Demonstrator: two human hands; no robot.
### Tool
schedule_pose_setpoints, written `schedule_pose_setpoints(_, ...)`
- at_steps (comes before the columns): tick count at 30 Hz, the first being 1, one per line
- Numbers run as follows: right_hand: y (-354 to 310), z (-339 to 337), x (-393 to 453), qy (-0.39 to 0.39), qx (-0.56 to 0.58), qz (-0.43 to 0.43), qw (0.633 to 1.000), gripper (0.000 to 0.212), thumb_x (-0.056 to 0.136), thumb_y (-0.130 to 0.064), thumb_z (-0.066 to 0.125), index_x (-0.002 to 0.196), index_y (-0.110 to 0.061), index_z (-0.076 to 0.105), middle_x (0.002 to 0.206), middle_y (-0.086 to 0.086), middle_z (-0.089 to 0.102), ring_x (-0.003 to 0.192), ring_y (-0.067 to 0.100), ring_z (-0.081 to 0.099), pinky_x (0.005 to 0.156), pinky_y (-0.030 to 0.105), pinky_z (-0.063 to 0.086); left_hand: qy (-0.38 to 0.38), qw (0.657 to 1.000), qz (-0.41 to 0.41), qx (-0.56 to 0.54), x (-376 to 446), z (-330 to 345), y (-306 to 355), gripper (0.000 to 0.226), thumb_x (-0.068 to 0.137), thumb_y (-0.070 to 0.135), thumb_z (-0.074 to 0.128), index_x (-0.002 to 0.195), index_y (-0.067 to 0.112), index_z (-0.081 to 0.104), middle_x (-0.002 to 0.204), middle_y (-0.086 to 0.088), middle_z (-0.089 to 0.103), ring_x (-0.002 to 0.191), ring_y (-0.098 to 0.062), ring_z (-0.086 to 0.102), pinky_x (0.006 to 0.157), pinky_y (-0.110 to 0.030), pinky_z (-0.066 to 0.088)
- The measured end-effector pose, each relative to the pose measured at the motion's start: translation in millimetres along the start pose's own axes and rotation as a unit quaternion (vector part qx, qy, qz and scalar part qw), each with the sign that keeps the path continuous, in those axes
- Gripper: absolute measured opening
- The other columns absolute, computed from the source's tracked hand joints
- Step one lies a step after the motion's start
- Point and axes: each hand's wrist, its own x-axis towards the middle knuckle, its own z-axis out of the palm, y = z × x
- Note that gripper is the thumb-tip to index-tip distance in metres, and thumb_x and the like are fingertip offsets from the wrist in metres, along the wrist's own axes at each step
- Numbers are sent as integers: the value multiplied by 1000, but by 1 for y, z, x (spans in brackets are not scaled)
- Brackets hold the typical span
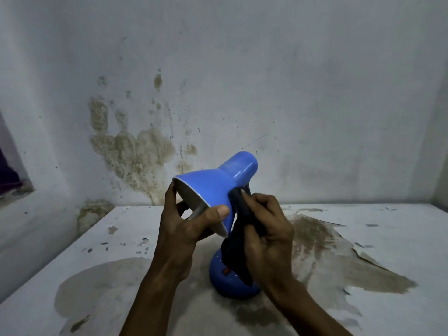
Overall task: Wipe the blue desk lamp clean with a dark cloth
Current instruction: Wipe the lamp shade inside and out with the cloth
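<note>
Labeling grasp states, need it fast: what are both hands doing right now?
Left hand: grips the rim of the blue lamp shade.
Right hand: holds the dark cloth against the shade.

No readable text or labels; lamp base (pixel 232 280) markings perhaps blurred.

Dim, cool, even light; soft grainy picture, wide-angle bending at the edges.
</note>
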Motion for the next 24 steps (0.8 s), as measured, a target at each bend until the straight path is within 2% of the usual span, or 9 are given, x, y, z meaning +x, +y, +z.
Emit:
schedule_pose_setpoints(4, -12, -3, -22, -16, -28, -81, 996, 44, 83, 7, 44, 121, 5, 65, 101, 12, 56, 96, 10, 60, 76, 14, 45, 5, 1000, -7, -4, 1, 0, 1, 101, 42, 41, 90, 134, 42, 49, 129, -6, 62, 113, -29, 67, 74, -43, 61)
schedule_pose_setpoints(10, -1, 0, -24, 4, -38, -46, 998, 46, 83, 4, 44, 122, 2, 66, 105, 15, 61, 92, 14, 63, 71, 18, 49, 21, 1000, -12, -11, 1, 4, -1, 106, 41, 40, 90, 137, 42, 46, 131, -6, 60, 111, -29, 68, 73, -45, 62)
schedule_pose_setpoints(12, -6, -2, -31, 0, -59, -83, 995, 43, 85, 4, 44, 122, 3, 67, 107, 17, 61, 93, 14, 62, 72, 18, 48, 22, 1000, -8, -12, 1, 5, -1, 106, 41, 41, 90, 137, 41, 46, 130, -7, 61, 111, -30, 68, 72, -41, 61)
schedule_pose_setpoints(15, -3, -8, -41, -32, -88, -148, 984, 36, 98, -5, 41, 121, 3, 68, 111, 22, 60, 92, 26, 65, 72, 26, 53, 24, 1000, -3, -11, 0, 6, 1, 106, 40, 42, 89, 137, 39, 47, 129, -8, 62, 107, -28, 69, 68, -34, 59)
schedule_pose_setpoints(17, 6, -10, -43, -17, -74, -125, 989, 36, 90, 0, 47, 118, 1, 70, 110, 17, 65, 94, 24, 67, 76, 27, 55, 22, 1000, -5, -10, 0, 7, 1, 107, 39, 42, 88, 137, 39, 46, 130, -7, 60, 108, -27, 68, 66, -33, 59)
schedule_pose_setpoints(19, 15, -8, -44, 18, -23, -39, 999, 39, 80, 4, 52, 111, -5, 74, 103, 7, 73, 90, 18, 70, 73, 30, 57, 20, 1000, -3, 1, -1, 7, 0, 109, 38, 42, 89, 138, 39, 45, 131, -7, 59, 114, -29, 65, 66, -36, 60)
schedule_pose_setpoints(22, 12, -3, -37, 31, 46, 71, 996, 41, 83, 6, 61, 107, -22, 76, 86, -6, 74, 76, 13, 70, 64, 26, 52, 20, 1000, 6, 23, -1, 9, -2, 113, 35, 47, 91, 138, 42, 44, 132, -5, 59, 119, -29, 62, 69, -40, 61)
schedule_pose_setpoints(24, 3, -2, -27, 51, 78, 72, 993, 38, 84, 6, 61, 108, -19, 77, 89, -4, 75, 79, 12, 70, 69, 21, 51, 23, 1000, 3, 18, 0, 8, -3, 112, 37, 47, 90, 139, 43, 43, 132, -4, 59, 118, -30, 62, 69, -39, 61)
